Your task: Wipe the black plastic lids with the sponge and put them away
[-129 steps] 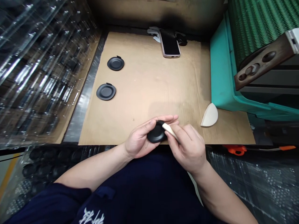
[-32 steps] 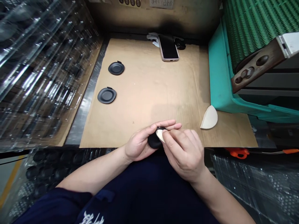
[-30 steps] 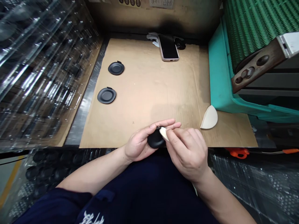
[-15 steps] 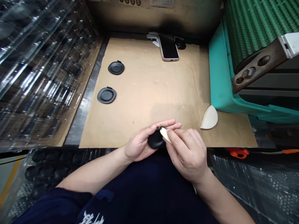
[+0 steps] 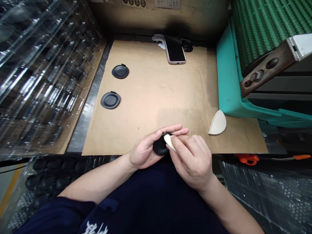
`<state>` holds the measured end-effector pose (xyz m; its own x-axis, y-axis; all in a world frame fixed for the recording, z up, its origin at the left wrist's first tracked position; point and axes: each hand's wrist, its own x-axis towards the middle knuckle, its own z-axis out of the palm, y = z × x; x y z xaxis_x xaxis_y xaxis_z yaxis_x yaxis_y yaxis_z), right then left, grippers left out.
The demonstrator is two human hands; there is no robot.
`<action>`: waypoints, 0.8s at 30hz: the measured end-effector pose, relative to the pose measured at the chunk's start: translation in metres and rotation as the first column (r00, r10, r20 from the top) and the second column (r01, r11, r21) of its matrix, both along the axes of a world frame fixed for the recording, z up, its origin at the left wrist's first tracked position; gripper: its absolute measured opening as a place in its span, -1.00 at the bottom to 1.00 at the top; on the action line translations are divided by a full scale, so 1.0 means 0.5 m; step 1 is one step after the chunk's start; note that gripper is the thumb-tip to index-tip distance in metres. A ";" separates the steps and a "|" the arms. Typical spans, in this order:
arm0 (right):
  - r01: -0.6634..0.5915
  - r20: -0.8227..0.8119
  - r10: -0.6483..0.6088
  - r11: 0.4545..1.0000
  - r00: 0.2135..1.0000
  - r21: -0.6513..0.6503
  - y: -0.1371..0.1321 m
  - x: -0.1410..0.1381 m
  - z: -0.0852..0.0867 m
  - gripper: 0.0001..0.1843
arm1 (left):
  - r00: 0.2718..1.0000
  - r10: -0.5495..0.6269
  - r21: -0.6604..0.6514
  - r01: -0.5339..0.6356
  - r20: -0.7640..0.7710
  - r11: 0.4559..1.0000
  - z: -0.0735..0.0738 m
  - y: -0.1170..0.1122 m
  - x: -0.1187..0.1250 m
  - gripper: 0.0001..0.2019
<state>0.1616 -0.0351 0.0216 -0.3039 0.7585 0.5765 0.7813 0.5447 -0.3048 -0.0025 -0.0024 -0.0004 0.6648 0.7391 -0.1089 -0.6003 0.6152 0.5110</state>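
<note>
My left hand (image 5: 143,149) cups a black round part (image 5: 159,146) at the near edge of the cardboard sheet (image 5: 156,94), its fingers wrapped round it. My right hand (image 5: 192,161) pinches a small cream-white wedge (image 5: 168,142) and presses its tip against the top of the black part. Both hands meet just above my lap. Most of the black part is hidden by my fingers.
Two black round lids (image 5: 110,100) (image 5: 120,71) lie at the cardboard's left. A phone (image 5: 175,49) rests at the far edge, a second cream wedge (image 5: 217,123) at the right. A teal bin (image 5: 229,84) stands right; clear plastic trays (image 5: 41,74) are stacked left.
My right hand has rubbed the cream wedge back and forth a little over the black part. My left hand has held the part in the same place.
</note>
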 end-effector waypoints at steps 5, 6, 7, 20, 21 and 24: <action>0.003 0.001 -0.003 1.000 1.000 0.001 0.000 0.000 0.004 -0.80 | 1.000 -0.003 -0.008 0.003 -0.004 1.000 0.000 -0.001 0.000 -0.51; 0.003 0.001 -0.003 1.000 1.000 -0.001 -0.001 0.000 0.003 -0.80 | 1.000 -0.004 -0.011 0.004 -0.008 1.000 0.000 -0.001 0.000 -0.51; 0.003 -0.001 -0.003 1.000 1.000 -0.002 -0.002 0.000 0.002 -0.79 | 1.000 -0.004 -0.012 0.004 -0.011 1.000 0.000 -0.001 0.000 -0.52; 0.000 -0.014 0.000 1.000 1.000 -0.009 -0.005 0.000 -0.006 -0.78 | 1.000 -0.017 -0.013 0.017 -0.013 1.000 -0.003 -0.004 -0.002 -0.51; 0.001 -0.017 -0.001 1.000 1.000 -0.010 -0.005 0.000 -0.006 -0.78 | 1.000 -0.018 -0.014 0.018 -0.015 1.000 -0.003 -0.004 -0.002 -0.51; -0.010 -0.035 0.009 1.000 0.999 -0.021 -0.007 -0.001 -0.007 -0.78 | 1.000 -0.020 -0.015 0.020 -0.023 1.000 -0.004 -0.003 -0.003 -0.51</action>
<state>0.1609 -0.0388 0.0181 -0.2911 0.7678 0.5707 0.7647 0.5452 -0.3434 -0.0040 -0.0041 -0.0026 0.6764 0.7240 -0.1355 -0.5760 0.6345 0.5154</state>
